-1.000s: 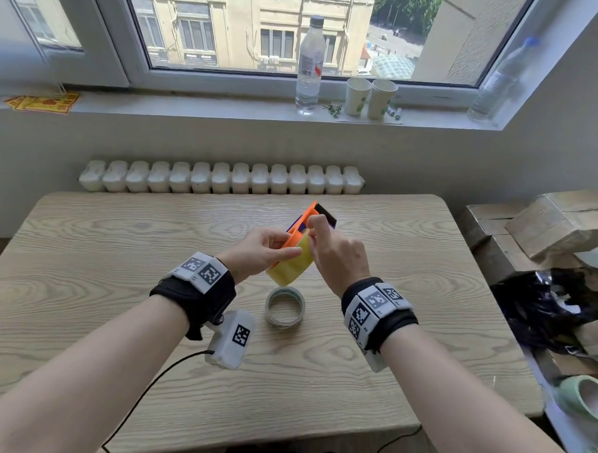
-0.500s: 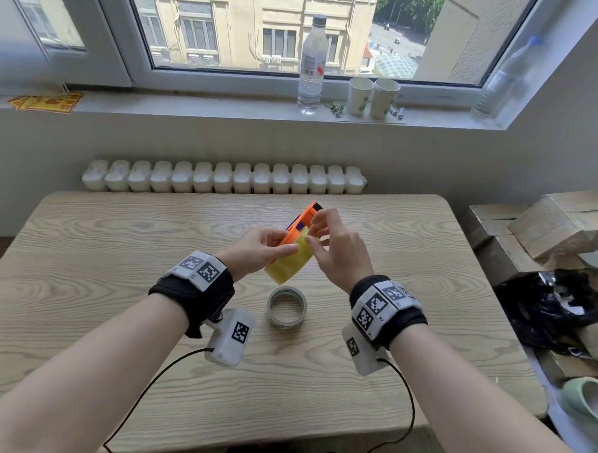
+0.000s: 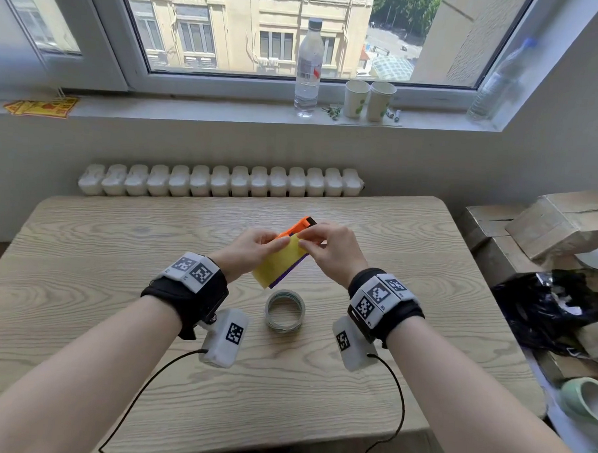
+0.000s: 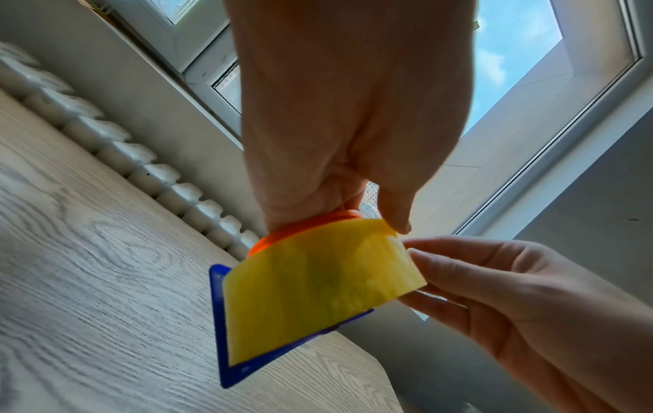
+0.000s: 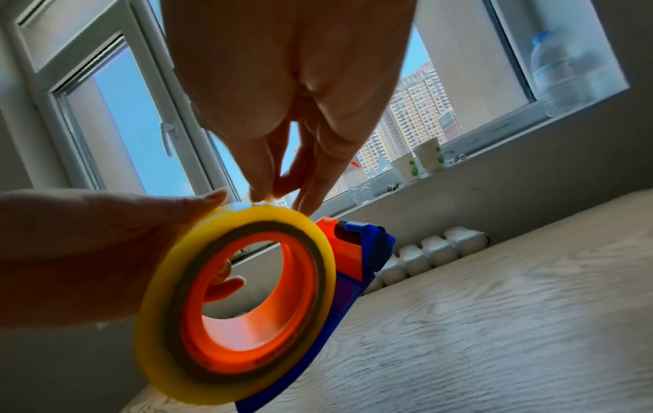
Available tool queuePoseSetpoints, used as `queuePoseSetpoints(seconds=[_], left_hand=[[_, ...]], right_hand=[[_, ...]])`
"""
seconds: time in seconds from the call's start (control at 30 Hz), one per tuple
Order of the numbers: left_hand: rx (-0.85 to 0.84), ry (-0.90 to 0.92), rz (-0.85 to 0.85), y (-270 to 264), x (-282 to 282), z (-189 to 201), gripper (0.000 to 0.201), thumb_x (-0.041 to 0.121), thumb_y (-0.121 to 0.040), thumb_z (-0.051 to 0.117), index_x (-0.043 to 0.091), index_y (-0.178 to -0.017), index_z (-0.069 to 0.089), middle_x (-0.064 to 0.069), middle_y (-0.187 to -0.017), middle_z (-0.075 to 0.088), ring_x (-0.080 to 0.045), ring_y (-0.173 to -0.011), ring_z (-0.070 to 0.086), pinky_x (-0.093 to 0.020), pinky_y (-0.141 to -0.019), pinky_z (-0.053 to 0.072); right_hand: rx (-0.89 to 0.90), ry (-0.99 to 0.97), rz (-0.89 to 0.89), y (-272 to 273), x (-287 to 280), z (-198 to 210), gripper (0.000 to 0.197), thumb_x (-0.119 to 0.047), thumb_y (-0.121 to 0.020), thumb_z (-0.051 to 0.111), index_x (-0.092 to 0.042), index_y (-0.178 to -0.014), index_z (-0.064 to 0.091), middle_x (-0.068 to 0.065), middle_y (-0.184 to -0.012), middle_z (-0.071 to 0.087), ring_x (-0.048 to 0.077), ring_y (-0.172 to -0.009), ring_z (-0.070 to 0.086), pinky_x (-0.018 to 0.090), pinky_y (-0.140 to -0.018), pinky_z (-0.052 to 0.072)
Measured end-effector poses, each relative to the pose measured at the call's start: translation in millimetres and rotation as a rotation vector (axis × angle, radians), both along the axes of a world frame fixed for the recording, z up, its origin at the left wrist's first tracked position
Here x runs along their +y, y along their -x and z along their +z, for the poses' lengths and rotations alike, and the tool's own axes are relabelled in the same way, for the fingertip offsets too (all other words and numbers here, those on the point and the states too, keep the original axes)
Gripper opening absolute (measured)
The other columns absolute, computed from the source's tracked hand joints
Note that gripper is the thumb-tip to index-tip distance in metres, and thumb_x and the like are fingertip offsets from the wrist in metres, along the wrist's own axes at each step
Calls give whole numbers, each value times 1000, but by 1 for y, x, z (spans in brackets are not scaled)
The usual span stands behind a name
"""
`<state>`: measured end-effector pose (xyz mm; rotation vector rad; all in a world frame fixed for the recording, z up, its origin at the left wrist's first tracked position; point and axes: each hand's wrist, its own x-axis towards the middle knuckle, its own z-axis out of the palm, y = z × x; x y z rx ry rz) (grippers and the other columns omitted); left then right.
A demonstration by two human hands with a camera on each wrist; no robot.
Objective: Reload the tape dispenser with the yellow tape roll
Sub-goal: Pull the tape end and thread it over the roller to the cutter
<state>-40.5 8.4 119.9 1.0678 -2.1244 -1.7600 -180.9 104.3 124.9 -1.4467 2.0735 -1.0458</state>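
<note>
Table (image 3: 82,285): light wood-grain top, rounded corners, far edge set close to the wall under the window. One thing lies directly on it: a used-up tape roll (image 3: 284,310), a thin pale greenish ring lying flat, near the middle, slightly toward the near side. Two thin black cables (image 3: 139,395) trail across the near edge.

2 hands (image 3: 252,250) (image 3: 330,253) hold dispenser (image 3: 296,228) w/ tape (image 3: 282,263), seemingly loaded
</note>
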Motion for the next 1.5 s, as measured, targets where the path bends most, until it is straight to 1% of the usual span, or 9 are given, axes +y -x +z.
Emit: queuePoseSetpoints(seconds=[0.1, 0.2, 0.43, 0.63, 0.8, 0.93, 1.07, 1.3, 1.5], left_hand=[[-1, -44, -51, -2, 1, 2, 23, 33, -83, 65, 10, -80, 64, -4, -70, 56, -12, -61, 50, -26, -59, 38], [-71, -26, -129, -4, -1, 3, 41, 28, -67, 78, 3, -97, 65, -21, -88, 66, -21, -77, 61, -37, -71, 48], [0, -31, -92, -2, 0, 6, 35, 27, -86, 63, -1, -108, 64, -22, -100, 68, -25, -87, 62, -35, -77, 48], [-21, 26, 7, 1, -2, 3, 44, 40, -89, 56, -1, -102, 66, -23, -97, 67, -25, -83, 58, -36, -73, 43], [-64, -14, 32, 3, -1, 7, 47, 47, -87, 54, 4, -104, 67, -19, -105, 69, -22, -84, 59, -33, -75, 45], [-52, -40, -56, -1, 0, 12, 53, 45, -71, 73, 2, -102, 67, -21, -102, 70, -23, -83, 62, -35, -74, 45], [-59, -10, -103, -2, 1, 13, 37, 23, -73, 77, 2, -102, 67, -15, -92, 71, -20, -80, 65, -32, -71, 50], [-72, 97, -37, 3, 12, 14, 35, 33, -79, 71, 3, -95, 69, -12, -90, 72, -16, -74, 65, -28, -68, 51], [-83, 111, 70, 6, 11, 13, 20, 38, -80, 68, 19, -74, 64, 2, -73, 66, -9, -65, 61, -19, -55, 44]], right_hand=[[-8, 26, -40, 1, -2, -3, 9, -11, -82, 67, -7, -88, 72, 10, -91, 72, 14, -80, 59, 22, -75, 43], [-9, 24, -61, 3, -3, -6, 7, -11, -84, 64, -5, -86, 69, 12, -95, 66, 20, -84, 60, 29, -79, 49], [-147, 15, -74, 2, -3, -3, 7, -8, -93, 51, -6, -94, 58, 8, -92, 62, 18, -80, 59, 31, -73, 47], [-343, 60, -64, 3, -2, 0, 20, -6, -93, 49, -22, -80, 51, 11, -100, 68, 26, -97, 63, 46, -89, 52], [-551, 84, -132, 5, 3, 0, 9, -9, -93, 52, -14, -87, 57, 15, -99, 70, 30, -96, 67, 51, -89, 52], [-532, 86, -169, 3, 5, 3, 10, -13, -83, 66, -8, -89, 60, 12, -94, 70, 26, -93, 67, 47, -87, 54], [-459, 106, -169, 1, 7, 5, 15, -6, -76, 73, -13, -77, 60, 4, -82, 67, 17, -82, 64, 37, -79, 55], [-383, 102, -201, 4, 7, 3, 20, -8, -80, 68, -20, -71, 55, 6, -80, 62, 21, -79, 60, 36, -72, 53], [-449, 132, -173, 2, 8, 7, 20, -4, -83, 66, -17, -74, 52, 2, -74, 58, 17, -72, 57, 31, -68, 52]])
